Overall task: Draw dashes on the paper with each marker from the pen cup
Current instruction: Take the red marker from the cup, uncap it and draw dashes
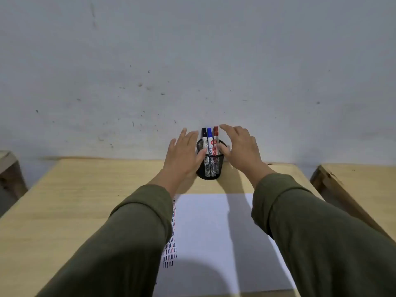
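head view, centre frame: three markers (210,144) stand upright, caps up, in the black mesh pen cup (210,166) beyond the paper (214,232), left hand (184,155) and right hand (240,150) flanking it, fingers spread, gripping nothing.

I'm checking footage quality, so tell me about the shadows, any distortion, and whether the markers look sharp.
Head view: soft arm shadows cross the paper, with a rounded shadow at its near edge; wide-angle bending tilts the neighbouring desk edges outward; the three markers in the pen cup show clear cap colours, but their label text is soft; no glare is visible.
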Demonstrator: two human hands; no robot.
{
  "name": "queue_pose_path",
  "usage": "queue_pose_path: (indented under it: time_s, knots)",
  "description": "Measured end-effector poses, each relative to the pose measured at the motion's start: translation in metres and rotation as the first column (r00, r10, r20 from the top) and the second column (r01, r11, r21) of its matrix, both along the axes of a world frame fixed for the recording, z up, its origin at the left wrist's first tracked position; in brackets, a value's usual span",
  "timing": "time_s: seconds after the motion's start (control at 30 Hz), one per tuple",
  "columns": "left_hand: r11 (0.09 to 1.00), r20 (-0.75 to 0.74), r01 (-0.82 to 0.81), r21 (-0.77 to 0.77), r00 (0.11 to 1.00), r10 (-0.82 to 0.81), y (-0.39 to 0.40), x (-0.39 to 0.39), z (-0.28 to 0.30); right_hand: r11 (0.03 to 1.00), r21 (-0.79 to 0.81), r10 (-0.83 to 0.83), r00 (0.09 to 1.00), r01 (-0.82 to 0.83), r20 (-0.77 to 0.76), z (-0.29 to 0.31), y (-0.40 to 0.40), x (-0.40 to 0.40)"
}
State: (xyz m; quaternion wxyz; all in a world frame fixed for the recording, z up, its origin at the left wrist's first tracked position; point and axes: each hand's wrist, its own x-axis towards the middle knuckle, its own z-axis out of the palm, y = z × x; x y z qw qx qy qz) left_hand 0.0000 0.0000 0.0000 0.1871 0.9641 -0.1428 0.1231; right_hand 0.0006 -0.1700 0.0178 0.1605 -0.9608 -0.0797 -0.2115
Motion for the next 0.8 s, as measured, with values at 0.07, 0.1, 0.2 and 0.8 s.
queue_pose_path:
  time_s: [0.07, 0.1, 0.2, 0.8]
  knots:
    - [0.999, -0.013, 0.032, -0.026, 0.999, -0.032, 0.000, 0.003, -0.005, 1.000, -0.031, -0.008, 1.000, 0.008, -0.005, -0.001, 0.000, 0.008]
    - [0.998, -0.013, 0.046, -0.038, 0.999, -0.046, 0.000, 0.005, -0.011, 0.999, -0.044, -0.013, 1.000, 0.012, -0.014, -0.004, -0.001, 0.013]
    - [0.993, -0.015, 0.079, -0.091, 0.997, -0.081, 0.002, 0.008, -0.023, 0.999, -0.047, -0.004, 0.999, 0.002, -0.039, -0.009, 0.000, 0.023]
    - [0.980, -0.013, 0.058, -0.192, 0.998, -0.061, 0.005, 0.004, -0.008, 0.789, 0.612, 0.036, 0.998, -0.054, 0.043, 0.025, 0.016, 0.015]
